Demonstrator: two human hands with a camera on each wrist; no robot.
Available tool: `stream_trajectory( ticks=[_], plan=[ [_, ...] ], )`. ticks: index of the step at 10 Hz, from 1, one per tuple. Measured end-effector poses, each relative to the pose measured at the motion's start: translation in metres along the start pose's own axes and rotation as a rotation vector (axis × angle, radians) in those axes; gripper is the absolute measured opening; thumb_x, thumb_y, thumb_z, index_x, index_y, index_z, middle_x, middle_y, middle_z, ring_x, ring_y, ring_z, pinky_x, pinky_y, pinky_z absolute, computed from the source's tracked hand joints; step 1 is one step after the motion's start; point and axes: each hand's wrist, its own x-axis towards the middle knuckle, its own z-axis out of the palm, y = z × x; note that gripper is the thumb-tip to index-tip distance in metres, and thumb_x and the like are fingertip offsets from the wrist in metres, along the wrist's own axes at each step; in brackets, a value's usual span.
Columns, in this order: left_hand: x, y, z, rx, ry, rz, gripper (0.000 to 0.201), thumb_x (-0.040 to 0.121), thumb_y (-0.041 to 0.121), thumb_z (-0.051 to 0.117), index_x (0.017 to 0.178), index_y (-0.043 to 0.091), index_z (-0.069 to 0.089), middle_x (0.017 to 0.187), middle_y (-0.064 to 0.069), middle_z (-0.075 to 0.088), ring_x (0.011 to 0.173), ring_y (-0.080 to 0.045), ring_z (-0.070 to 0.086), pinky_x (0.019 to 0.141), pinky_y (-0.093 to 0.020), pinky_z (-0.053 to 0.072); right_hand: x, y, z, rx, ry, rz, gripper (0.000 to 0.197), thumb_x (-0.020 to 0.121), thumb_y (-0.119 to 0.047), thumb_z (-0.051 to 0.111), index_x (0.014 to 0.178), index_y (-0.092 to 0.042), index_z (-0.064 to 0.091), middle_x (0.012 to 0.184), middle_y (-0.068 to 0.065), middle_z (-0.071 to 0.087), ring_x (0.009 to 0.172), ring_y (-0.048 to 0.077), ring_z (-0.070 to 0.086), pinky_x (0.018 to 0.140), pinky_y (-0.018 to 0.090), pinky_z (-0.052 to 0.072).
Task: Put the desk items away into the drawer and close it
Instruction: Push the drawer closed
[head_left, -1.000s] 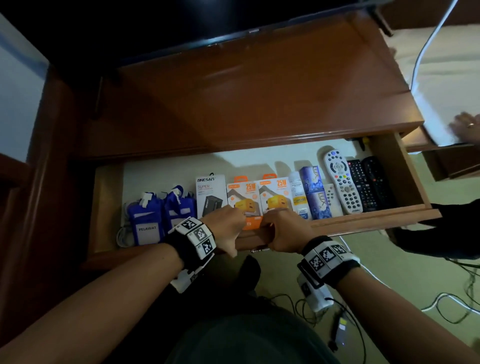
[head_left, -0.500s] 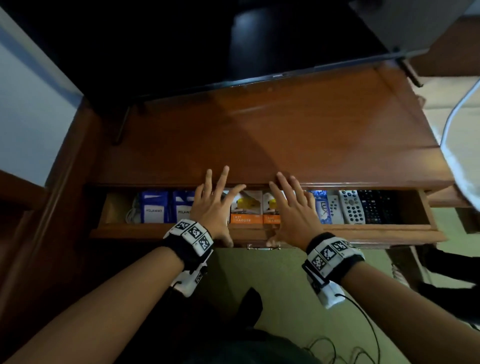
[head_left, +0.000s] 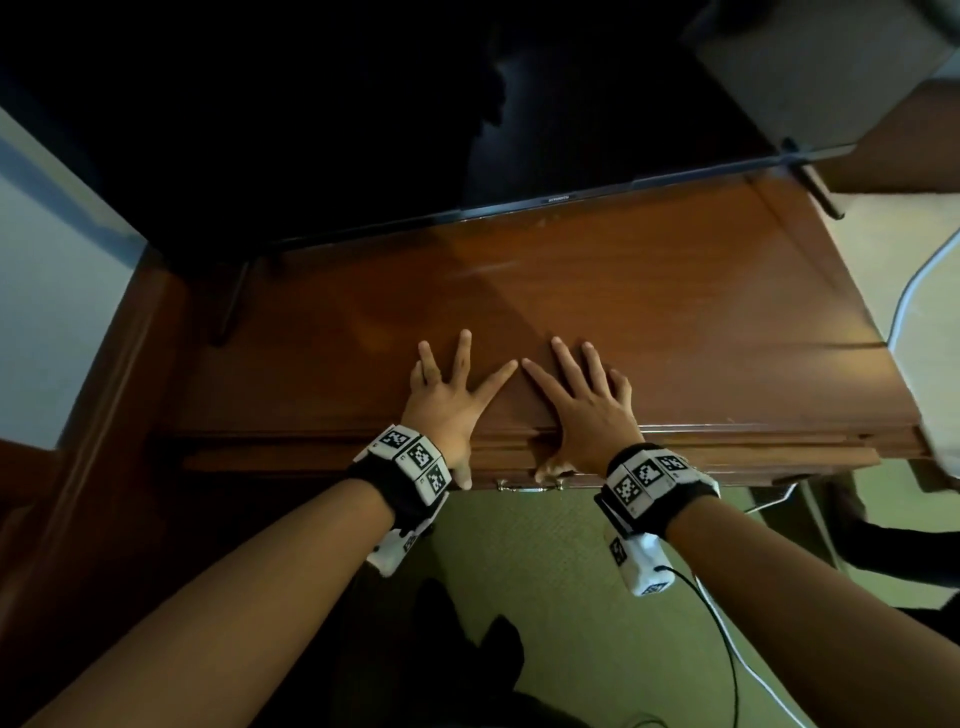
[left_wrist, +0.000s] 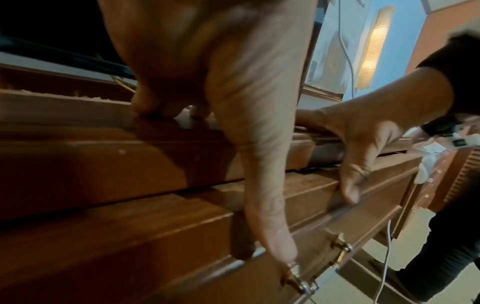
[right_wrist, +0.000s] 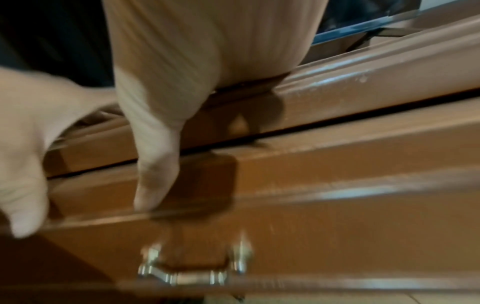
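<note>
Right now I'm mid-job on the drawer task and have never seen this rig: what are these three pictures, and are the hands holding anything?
There is no machine here: a person works with bare hands and wears cameras. The head view looks down from their forehead. In it the left hand and the right hand lie with fingers spread flat on the wooden desk top, thumbs hooked down over the front edge. The black-and-white patterned wristbands carry the other two cameras, which look along each hand from below. Those wrist views show the thumbs pressing the drawer front above its metal handle. The drawer looks nearly shut; only a thin dark gap shows above it. Neither hand holds anything. A dark screen stands at the back of the desk.
</note>
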Motion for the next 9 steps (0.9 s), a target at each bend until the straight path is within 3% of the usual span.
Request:
stream_trajectory(
  ticks=[1, 2, 3, 5, 6, 7, 8, 9],
  plan=[
    [0.008, 0.002, -0.005, -0.008, -0.007, -0.028, 0.145, 0.057, 0.036, 0.089, 0.135, 0.049, -0.033, 0.147, -0.017, -0.040, 0.136, -0.059, -0.008, 0.113, -0.059, 0.014, 0.003, -0.001, 0.003, -0.027, 0.049, 0.016, 0.128, 0.057, -0.065, 0.075, 0.143, -0.047, -0.018, 0.157, -0.005, -0.025, 0.145, 0.031, -0.017, 0.113, 0.058, 0.010],
    [0.011, 0.002, 0.002, 0.017, 0.078, -0.025, 0.130, 0.072, 0.027, 0.082, 0.138, 0.046, -0.029, 0.151, -0.023, -0.030, 0.136, -0.060, 0.003, 0.112, -0.058, 0.020, 0.003, -0.004, 0.008, -0.056, 0.102, 0.036, 0.116, 0.065, -0.069, 0.067, 0.144, -0.047, -0.015, 0.159, -0.003, -0.020, 0.146, 0.032, -0.010, 0.112, 0.059, 0.015],
    [0.011, 0.001, 0.009, 0.041, 0.131, -0.001, 0.119, 0.080, 0.023, 0.075, 0.141, 0.043, -0.025, 0.152, -0.027, -0.025, 0.135, -0.061, 0.009, 0.111, -0.059, 0.022, 0.004, -0.006, 0.010, -0.043, 0.107, 0.054, 0.114, 0.066, -0.064, 0.069, 0.144, -0.047, -0.013, 0.159, -0.003, -0.018, 0.146, 0.032, -0.010, 0.111, 0.059, 0.014],
    [0.008, 0.003, 0.002, -0.037, 0.078, -0.007, 0.114, 0.078, 0.037, 0.075, 0.144, 0.044, -0.019, 0.154, -0.020, -0.026, 0.137, -0.058, 0.005, 0.112, -0.057, 0.019, 0.003, -0.005, 0.004, -0.009, 0.058, 0.045, 0.109, 0.070, -0.062, 0.066, 0.145, -0.046, -0.011, 0.158, -0.005, -0.021, 0.146, 0.031, -0.014, 0.112, 0.058, 0.010],
    [-0.002, -0.004, -0.003, -0.226, 0.052, -0.025, 0.102, 0.076, 0.051, 0.071, 0.148, 0.044, -0.001, 0.158, -0.001, -0.022, 0.143, -0.046, -0.002, 0.114, -0.053, 0.019, -0.006, -0.007, 0.002, 0.092, 0.030, 0.047, 0.099, 0.073, -0.063, 0.057, 0.148, -0.044, -0.005, 0.158, -0.007, -0.019, 0.146, 0.029, -0.015, 0.114, 0.057, 0.009],
    [-0.021, -0.017, 0.006, -0.547, 0.205, -0.014, 0.073, 0.080, 0.046, 0.068, 0.143, 0.035, 0.033, 0.160, 0.012, 0.004, 0.148, -0.021, 0.004, 0.116, -0.042, 0.021, -0.030, -0.006, 0.007, 0.187, 0.110, -0.012, 0.093, 0.067, -0.063, 0.045, 0.149, -0.042, 0.008, 0.159, -0.009, -0.011, 0.147, 0.026, -0.010, 0.113, 0.054, 0.014],
    [-0.051, -0.031, 0.031, -0.804, 0.372, -0.058, 0.026, 0.088, 0.031, 0.065, 0.113, 0.035, 0.060, 0.144, 0.030, 0.029, 0.141, -0.006, 0.028, 0.109, -0.025, 0.027, -0.061, 0.017, 0.028, 0.264, 0.102, -0.116, 0.090, 0.071, -0.054, 0.059, 0.148, -0.043, 0.015, 0.158, -0.016, -0.013, 0.146, 0.015, -0.014, 0.112, 0.048, 0.020],
    [-0.086, -0.045, 0.073, -0.828, 0.500, -0.177, 0.032, 0.084, 0.022, 0.071, 0.090, 0.050, 0.056, 0.126, 0.052, 0.031, 0.132, -0.005, 0.042, 0.102, -0.021, 0.033, -0.090, 0.052, 0.070, 0.442, 0.184, -0.079, 0.073, 0.071, -0.049, 0.063, 0.138, -0.049, 0.035, 0.152, -0.036, 0.000, 0.146, 0.005, 0.009, 0.112, 0.042, 0.033]
  ],
)
